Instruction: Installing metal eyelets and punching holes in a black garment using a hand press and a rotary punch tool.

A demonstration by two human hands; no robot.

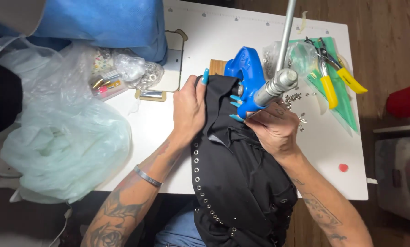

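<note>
A blue hand press (247, 73) with a long metal lever (285, 43) stands on the white table (168, 128). A black garment (239, 183) with a row of metal eyelets along one edge lies across the table's front edge and is fed under the press head. My left hand (189, 110) presses the fabric flat on the left of the press. My right hand (274, 126) pinches the fabric just below the press head, its fingertips against the blue body.
Yellow-handled pliers (328, 77) lie on a green mat at the right, with loose metal eyelets (294, 97) beside the press. Clear bags of hardware (136, 71), a large pale plastic bag (63, 142) and blue fabric (108, 23) fill the left side.
</note>
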